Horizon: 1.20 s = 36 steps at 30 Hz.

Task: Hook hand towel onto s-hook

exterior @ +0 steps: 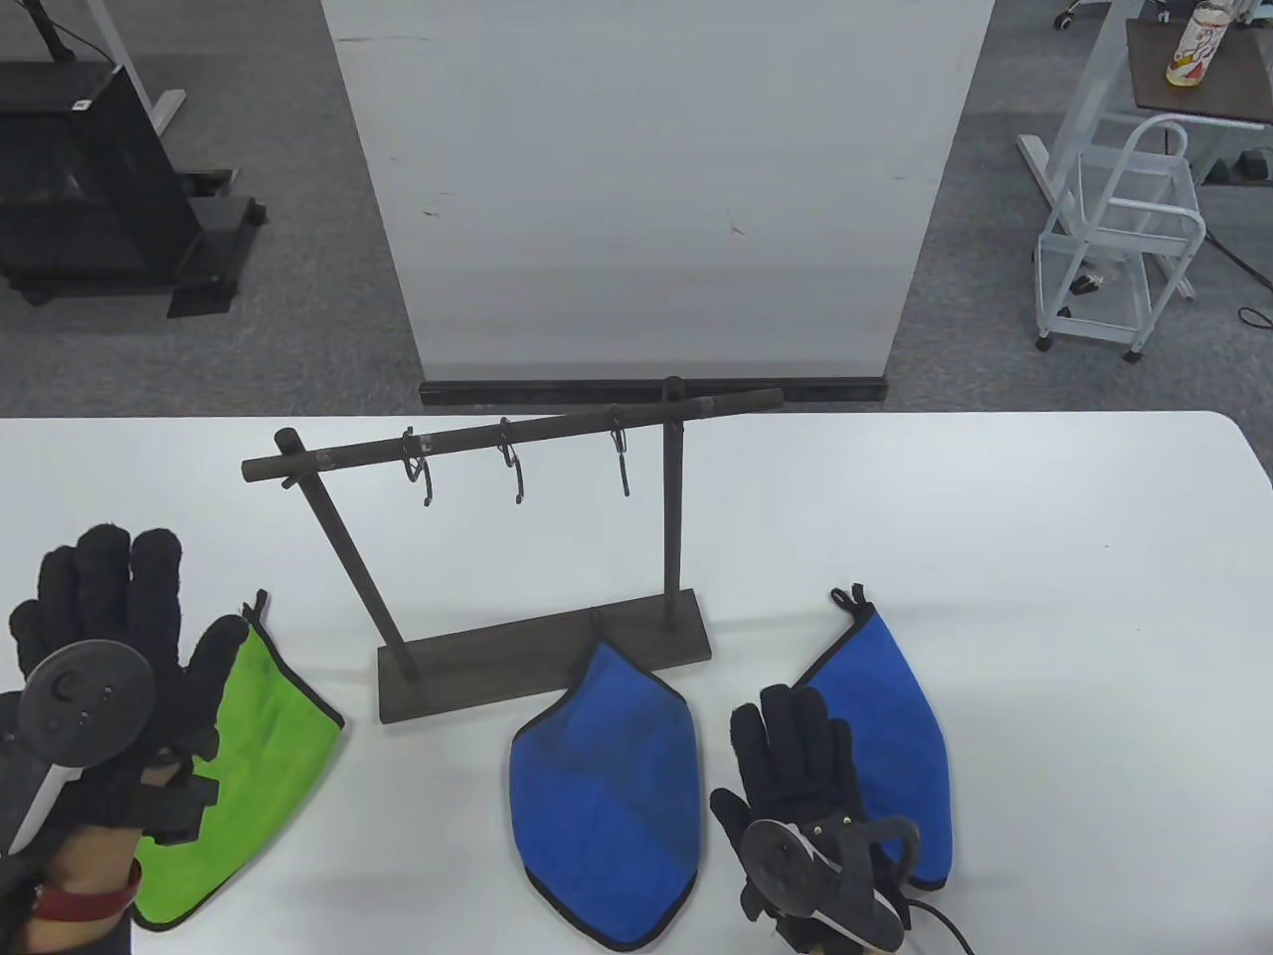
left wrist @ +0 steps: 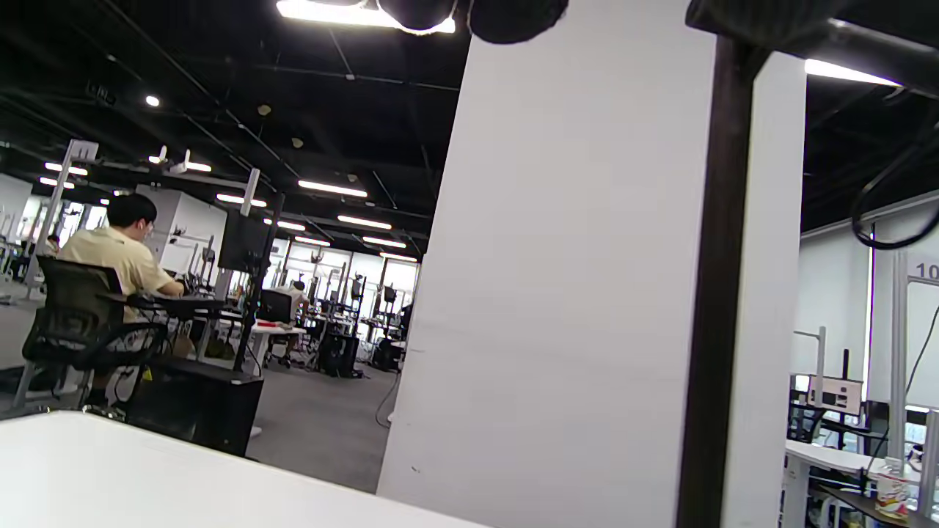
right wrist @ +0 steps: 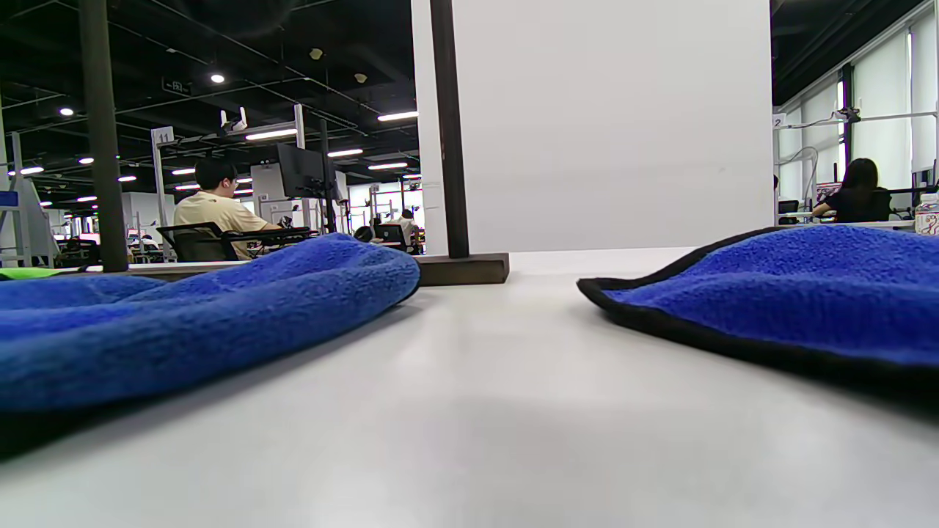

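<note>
A dark wooden rack [exterior: 542, 652] stands mid-table, and three s-hooks [exterior: 514, 470] hang empty on its top bar. A green towel [exterior: 244, 761] lies at the left, a blue towel [exterior: 607, 791] lies in front of the rack's base, and a second blue towel [exterior: 895, 731] lies at the right, its loop [exterior: 848, 598] pointing away. My left hand [exterior: 104, 637] is open, fingers spread, beside the green towel's left edge. My right hand [exterior: 791, 756] lies flat and open on the table between the two blue towels [right wrist: 183, 315] [right wrist: 792, 293], holding nothing.
A white board [exterior: 656, 189] stands behind the table's far edge. Bare table surface [exterior: 1074, 597] stretches to the right of the rack. Office floor, a white cart [exterior: 1124, 239] and desks lie beyond.
</note>
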Tool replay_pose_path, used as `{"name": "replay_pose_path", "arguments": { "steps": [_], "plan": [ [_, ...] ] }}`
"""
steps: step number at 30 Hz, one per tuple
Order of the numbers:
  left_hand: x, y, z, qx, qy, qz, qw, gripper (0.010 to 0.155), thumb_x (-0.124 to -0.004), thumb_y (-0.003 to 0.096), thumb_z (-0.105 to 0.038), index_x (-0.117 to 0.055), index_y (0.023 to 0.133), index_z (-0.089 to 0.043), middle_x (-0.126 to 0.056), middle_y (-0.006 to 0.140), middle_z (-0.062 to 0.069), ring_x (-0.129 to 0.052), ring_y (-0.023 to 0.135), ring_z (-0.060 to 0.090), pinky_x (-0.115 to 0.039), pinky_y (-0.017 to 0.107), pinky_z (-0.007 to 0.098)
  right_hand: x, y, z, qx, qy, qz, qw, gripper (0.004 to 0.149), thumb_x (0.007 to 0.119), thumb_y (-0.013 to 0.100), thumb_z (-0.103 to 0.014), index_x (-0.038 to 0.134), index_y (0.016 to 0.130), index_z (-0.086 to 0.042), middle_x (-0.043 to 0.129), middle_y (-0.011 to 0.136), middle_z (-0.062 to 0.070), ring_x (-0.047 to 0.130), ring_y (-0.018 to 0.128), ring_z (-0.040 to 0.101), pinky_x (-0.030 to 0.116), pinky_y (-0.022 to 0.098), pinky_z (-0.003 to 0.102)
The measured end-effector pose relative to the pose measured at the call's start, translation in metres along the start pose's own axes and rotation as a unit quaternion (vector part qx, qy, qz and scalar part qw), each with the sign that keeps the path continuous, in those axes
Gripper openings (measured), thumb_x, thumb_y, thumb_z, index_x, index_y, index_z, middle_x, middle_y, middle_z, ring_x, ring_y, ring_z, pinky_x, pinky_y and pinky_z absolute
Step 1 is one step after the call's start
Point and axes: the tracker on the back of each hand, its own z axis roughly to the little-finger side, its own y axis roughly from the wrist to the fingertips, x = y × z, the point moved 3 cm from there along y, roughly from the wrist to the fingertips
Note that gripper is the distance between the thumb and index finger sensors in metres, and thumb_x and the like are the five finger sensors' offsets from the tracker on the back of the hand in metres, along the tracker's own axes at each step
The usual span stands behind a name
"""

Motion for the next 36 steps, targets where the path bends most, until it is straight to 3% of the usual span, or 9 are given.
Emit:
{"name": "replay_pose_path", "arguments": {
  "steps": [6, 10, 17, 25, 30, 36],
  "plan": [
    [-0.014, 0.045, 0.009, 0.019, 0.037, 0.034, 0.999, 0.074, -0.062, 0.0443, -0.060, -0.041, 0.110, -0.032, -0.027, 0.121, 0.003, -0.029, 0.112, 0.039, -0.032, 0.079, 0.064, 0.000, 0.000, 0.001, 0.002, 0.005, 0.002, 1.000, 0.074, 0.065, 0.047, -0.056, 0.039, 0.108, -0.023, 0.019, 0.116, 0.009, 0.012, 0.104, 0.037, 0.027, 0.073, 0.054],
    [-0.038, 0.067, 0.015, 0.031, 0.059, 0.077, 0.995, 0.072, -0.065, 0.0451, -0.056, -0.041, 0.109, -0.033, -0.027, 0.120, 0.003, -0.032, 0.112, 0.038, -0.035, 0.080, 0.063, 0.000, 0.000, 0.001, 0.002, 0.010, 0.000, 1.000, 0.073, 0.065, 0.047, -0.055, 0.039, 0.108, -0.023, 0.019, 0.116, 0.009, 0.012, 0.104, 0.037, 0.027, 0.073, 0.054],
    [-0.089, 0.083, 0.026, 0.033, 0.119, 0.130, 0.984, 0.070, -0.068, 0.0444, -0.055, -0.044, 0.108, -0.037, -0.036, 0.120, 0.002, -0.048, 0.110, 0.038, -0.047, 0.078, 0.061, -0.001, 0.000, 0.003, 0.002, 0.016, -0.002, 1.000, 0.073, 0.065, 0.047, -0.056, 0.040, 0.108, -0.023, 0.020, 0.116, 0.009, 0.012, 0.104, 0.037, 0.027, 0.073, 0.054],
    [-0.160, 0.078, 0.051, 0.051, 0.144, 0.219, 0.964, 0.064, -0.072, 0.0441, -0.050, -0.053, 0.104, -0.041, -0.052, 0.116, 0.001, -0.065, 0.104, 0.036, -0.059, 0.074, 0.057, 0.002, 0.000, 0.004, 0.000, 0.027, -0.022, 0.999, 0.073, 0.065, 0.048, -0.055, 0.041, 0.108, -0.023, 0.020, 0.116, 0.009, 0.011, 0.104, 0.037, 0.027, 0.073, 0.055],
    [-0.199, 0.064, 0.074, 0.086, 0.130, 0.273, 0.949, 0.063, -0.073, 0.0440, -0.048, -0.054, 0.104, -0.039, -0.053, 0.115, 0.002, -0.067, 0.102, 0.035, -0.061, 0.073, 0.056, 0.002, 0.000, 0.004, -0.001, 0.027, -0.020, 0.999, 0.073, 0.065, 0.048, -0.055, 0.042, 0.108, -0.022, 0.021, 0.116, 0.009, 0.012, 0.104, 0.037, 0.027, 0.073, 0.055],
    [-0.228, 0.050, 0.088, 0.082, 0.149, 0.318, 0.933, 0.062, -0.076, 0.0436, -0.046, -0.056, 0.102, -0.040, -0.054, 0.115, 0.002, -0.070, 0.101, 0.035, -0.062, 0.072, 0.055, 0.003, 0.000, 0.004, -0.001, 0.027, -0.023, 0.999, 0.072, 0.065, 0.048, -0.055, 0.042, 0.108, -0.023, 0.021, 0.116, 0.010, 0.012, 0.104, 0.037, 0.027, 0.073, 0.055]
  ]
}}
